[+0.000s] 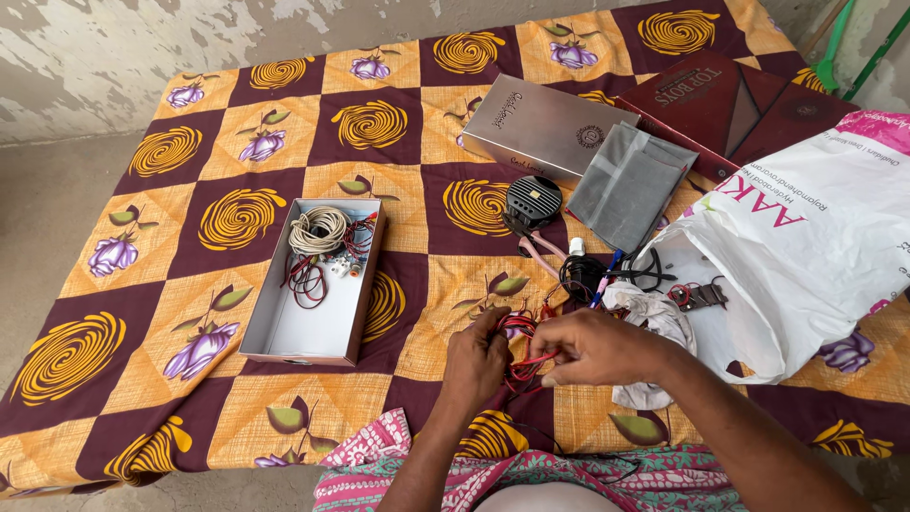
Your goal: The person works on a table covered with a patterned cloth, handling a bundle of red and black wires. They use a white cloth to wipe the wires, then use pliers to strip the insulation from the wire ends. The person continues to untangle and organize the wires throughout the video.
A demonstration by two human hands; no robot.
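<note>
Bundle of red wires (524,365) sat between my two hands at the near edge of the table, just in front of my lap. Thin red strands, a few dark ones mixed in, looped and tangled; exact count not readable.

My left hand (477,365) was curled around the left side of the bundle, fingers closed on the loops. My right hand (595,348) came in from the right, thumb and fingers pinched narrow on a red strand at the bundle's right side. Both hands gripping, neither spread wide.

Just beyond the right hand: a crumpled white cloth (654,318), and past it a knot of black cable (583,275) with a pair of pink-handled pliers (540,251) beside it. Farther still, a round black part (533,201) with a ribbed face.

To the right, a large white plastic bag (815,256) with pink print, lying on its side and touching the cloth. Far right, a dark red flat box (730,100). Far centre, a long silver box (545,125) with a grey pouch (627,185) leaning against it.

To the left, well apart from my hands, an open shallow cardboard box (284,337) holding a coil of pale cord (318,230) and more red and dark wire at its far end.

All resting on a patterned tablecloth (171,284), maroon and orange squares with yellow spirals and purple flowers.
</note>
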